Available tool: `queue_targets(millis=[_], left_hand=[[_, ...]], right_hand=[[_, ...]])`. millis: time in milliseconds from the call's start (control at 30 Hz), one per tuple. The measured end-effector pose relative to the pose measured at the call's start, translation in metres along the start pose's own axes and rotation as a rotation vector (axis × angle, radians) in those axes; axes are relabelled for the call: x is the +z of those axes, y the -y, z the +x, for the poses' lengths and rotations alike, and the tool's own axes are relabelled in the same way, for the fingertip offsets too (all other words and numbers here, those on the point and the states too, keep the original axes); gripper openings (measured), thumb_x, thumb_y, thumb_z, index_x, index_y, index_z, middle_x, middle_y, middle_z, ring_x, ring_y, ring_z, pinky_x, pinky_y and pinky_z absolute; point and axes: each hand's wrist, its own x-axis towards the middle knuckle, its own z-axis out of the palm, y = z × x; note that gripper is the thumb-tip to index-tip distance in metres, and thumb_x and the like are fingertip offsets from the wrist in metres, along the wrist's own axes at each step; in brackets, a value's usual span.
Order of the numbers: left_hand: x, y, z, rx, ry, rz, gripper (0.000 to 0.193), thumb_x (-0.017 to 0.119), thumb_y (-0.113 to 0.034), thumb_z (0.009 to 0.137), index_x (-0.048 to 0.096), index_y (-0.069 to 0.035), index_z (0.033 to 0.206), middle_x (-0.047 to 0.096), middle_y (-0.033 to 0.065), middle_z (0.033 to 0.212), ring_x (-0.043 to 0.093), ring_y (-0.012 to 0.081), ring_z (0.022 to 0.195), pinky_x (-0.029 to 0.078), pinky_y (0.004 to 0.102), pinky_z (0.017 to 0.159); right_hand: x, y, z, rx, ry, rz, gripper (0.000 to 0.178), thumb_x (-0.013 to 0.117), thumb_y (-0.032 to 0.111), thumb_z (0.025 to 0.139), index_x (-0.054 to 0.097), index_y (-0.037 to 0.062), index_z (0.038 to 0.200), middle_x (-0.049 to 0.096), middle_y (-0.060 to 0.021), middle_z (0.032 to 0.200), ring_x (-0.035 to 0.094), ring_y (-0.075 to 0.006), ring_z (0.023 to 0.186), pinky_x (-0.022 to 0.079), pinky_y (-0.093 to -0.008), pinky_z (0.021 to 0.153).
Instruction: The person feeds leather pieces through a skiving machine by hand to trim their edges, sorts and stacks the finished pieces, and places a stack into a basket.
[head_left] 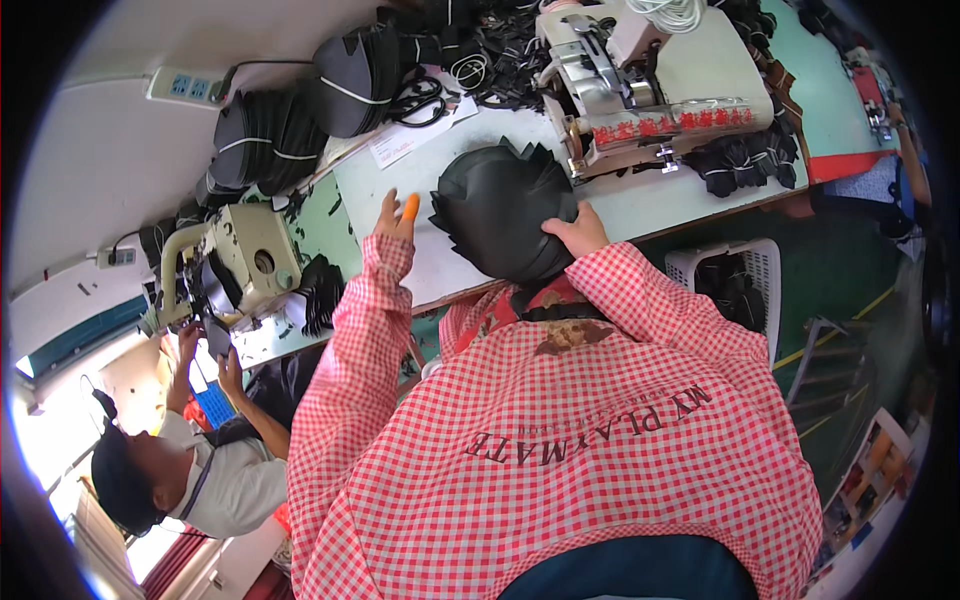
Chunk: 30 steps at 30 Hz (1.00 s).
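Pretty clearly a small workshop or factory floor, some kind of cut-and-stitch setup. There's a chunky cream machine (715, 75) bolted-looking and busy with metal bits on a pale worktop (365, 195), and a second machine (258, 240) off to the left with a co-worker (235, 490) sitting at it. Tied bundles of black pieces (358, 85) everywhere, a heap of dark scraps (505, 65), plus a pile of black cut pieces (505, 215) front and centre. Wall sockets (187, 86), a white plastic basket (771, 290), and a green floor (825, 265) with yellow lines (880, 303) too.
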Motion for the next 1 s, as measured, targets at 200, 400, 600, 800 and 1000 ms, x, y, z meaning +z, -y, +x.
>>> queue_targets(millis=[200,400,600,800,1000], left_hand=[[0.011,-0.094,-0.023,-0.268,0.501,0.528,0.097,0.066,-0.06,0.066,0.028,-0.001,0.133,0.051,0.0216,0.115,0.058,0.032,0.095,0.05,0.0343,0.076],[0.034,-0.131,0.023,0.46,0.468,0.916,0.096,0.065,-0.064,0.06,0.04,-0.001,0.128,0.037,0.0247,0.131,0.039,0.0349,0.121,0.035,0.0381,0.098],[0.074,-0.151,0.01,0.63,0.617,1.191,0.088,0.068,-0.061,0.059,0.047,-0.005,0.124,0.039,0.0223,0.13,0.04,0.0327,0.12,0.034,0.0386,0.099],[0.036,-0.105,0.01,0.59,0.255,0.619,0.089,0.071,-0.051,0.064,0.037,-0.003,0.13,0.046,0.0232,0.123,0.046,0.0323,0.113,0.037,0.0364,0.096],[0.022,-0.015,-0.028,-0.088,0.17,0.111,0.078,0.069,-0.044,0.072,0.036,0.0,0.127,0.054,0.0211,0.112,0.059,0.0256,0.089,0.049,0.0339,0.073]], right_hand=[[0.014,0.01,0.001,0.092,-0.305,-0.718,0.077,0.072,0.04,0.058,0.045,-0.0122,0.108,0.049,-0.0303,0.11,0.052,-0.0386,0.101,0.042,-0.0385,0.088],[0.0,0.021,-0.019,0.166,-0.142,-0.773,0.068,0.071,0.041,0.063,0.052,-0.0113,0.101,0.056,-0.0263,0.101,0.056,-0.0369,0.094,0.044,-0.0376,0.083],[0.015,0.034,-0.004,0.006,-0.141,-0.961,0.069,0.071,0.042,0.061,0.049,-0.0076,0.105,0.053,-0.0258,0.102,0.051,-0.0369,0.1,0.042,-0.0398,0.085],[-0.018,0.051,-0.028,0.193,0.052,-0.955,0.074,0.065,0.055,0.064,0.054,-0.0081,0.1,0.058,-0.0256,0.094,0.056,-0.037,0.09,0.044,-0.0392,0.08],[-0.018,0.064,-0.014,0.276,0.415,-1.024,0.083,0.057,0.067,0.065,0.059,-0.0103,0.094,0.06,-0.0266,0.091,0.059,-0.0355,0.087,0.044,-0.039,0.079]])
